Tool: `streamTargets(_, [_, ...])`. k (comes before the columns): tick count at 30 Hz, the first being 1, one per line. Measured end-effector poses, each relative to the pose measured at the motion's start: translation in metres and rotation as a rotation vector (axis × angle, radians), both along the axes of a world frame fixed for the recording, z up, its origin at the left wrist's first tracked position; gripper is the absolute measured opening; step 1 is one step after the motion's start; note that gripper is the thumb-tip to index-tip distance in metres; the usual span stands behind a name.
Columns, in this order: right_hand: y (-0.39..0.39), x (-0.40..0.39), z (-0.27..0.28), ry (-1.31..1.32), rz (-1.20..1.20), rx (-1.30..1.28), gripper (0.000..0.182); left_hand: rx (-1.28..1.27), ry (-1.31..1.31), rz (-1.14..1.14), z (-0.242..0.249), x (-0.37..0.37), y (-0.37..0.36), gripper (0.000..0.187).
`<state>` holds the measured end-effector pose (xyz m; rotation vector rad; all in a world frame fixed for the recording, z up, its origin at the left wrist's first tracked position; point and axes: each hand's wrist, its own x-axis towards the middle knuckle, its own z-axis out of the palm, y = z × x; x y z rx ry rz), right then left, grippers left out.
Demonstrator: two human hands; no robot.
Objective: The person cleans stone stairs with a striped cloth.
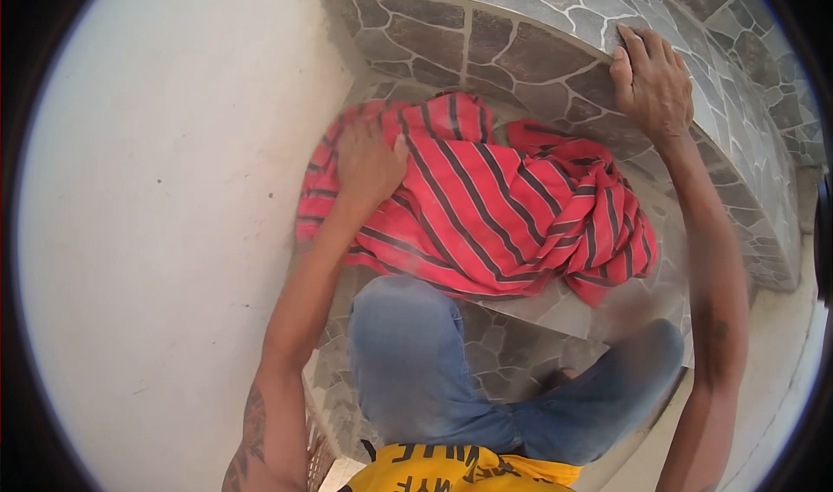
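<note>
A red cloth (495,206) with dark and white stripes lies bunched on a stone-patterned step. My left hand (369,158) rests on the cloth's left part, near the white wall. Its fingers look stretched out over the fabric, with the thumb apart, though the fingertips are slightly blurred. Higher up and to the right, my right hand (655,88) leans on the edge of the upper stone step (547,10). Those fingers are extended and bent a little over the edge, holding nothing. The cloth's right end is twisted into thick folds.
A plain white wall (165,214) rises along the left side. My jeans-covered knees (408,344) are bent just below the cloth. The upper step's curved riser (434,41) stands behind the cloth. At lower left, part of a woven brown item (319,440) shows.
</note>
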<state>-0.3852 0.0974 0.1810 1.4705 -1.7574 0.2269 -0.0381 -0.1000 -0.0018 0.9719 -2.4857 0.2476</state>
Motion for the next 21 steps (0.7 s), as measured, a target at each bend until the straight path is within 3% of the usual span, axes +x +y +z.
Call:
streamTargets(3, [0.0, 0.001, -0.001, -0.003, 0.007, 0.004, 0.039, 0.004, 0.095, -0.341, -0.021, -0.032, -0.051, 0.059])
streamTargets(6, [0.002, 0.003, 0.001, -0.022, 0.012, 0.013, 0.039, 0.396, 0.064, -0.264, 0.004, -0.037, -0.058, 0.064])
streamTargets(12, [-0.001, 0.002, 0.003, -0.028, 0.039, 0.002, 0.038, 0.164, -0.089, -0.008, -0.016, 0.002, -0.01, 0.075])
streamTargets(15, [0.004, 0.001, 0.004, -0.014, 0.011, 0.002, 0.038, 0.134, 0.03, -0.198, -0.012, -0.01, -0.034, 0.075])
streamTargets(18, [0.001, -0.002, 0.003, -0.011, 0.009, 0.003, 0.038, 0.155, -0.02, -0.158, -0.012, -0.04, -0.06, 0.077])
streamTargets(21, [0.001, -0.001, 0.001, -0.02, 0.007, 0.019, 0.039, 0.494, 0.123, -0.229, 0.02, -0.009, -0.03, 0.082])
